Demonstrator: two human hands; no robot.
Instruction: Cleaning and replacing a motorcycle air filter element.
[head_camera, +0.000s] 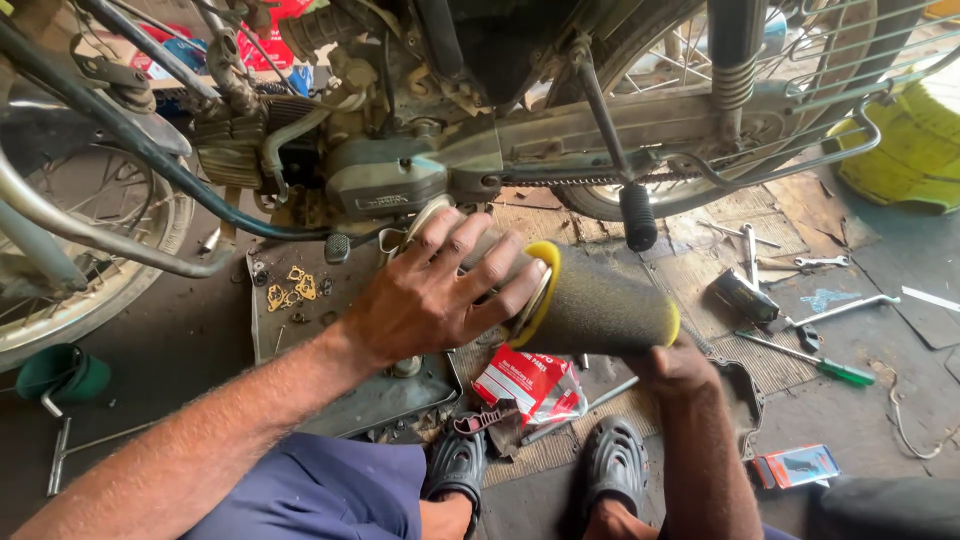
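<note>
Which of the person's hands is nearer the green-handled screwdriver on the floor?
Right. The right hand, under the cylindrical filter's far end, is closer to the screwdriver. The left hand presses the filter's yellow-rimmed end, farther away.

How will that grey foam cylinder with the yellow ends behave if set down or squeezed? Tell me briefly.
The foam cylinder looks soft, so it would probably give under a squeeze. It seems light for its size: the right hand props it from below alone. Being round, it would likely roll on the floor. The left hand covers one yellow end.
</note>
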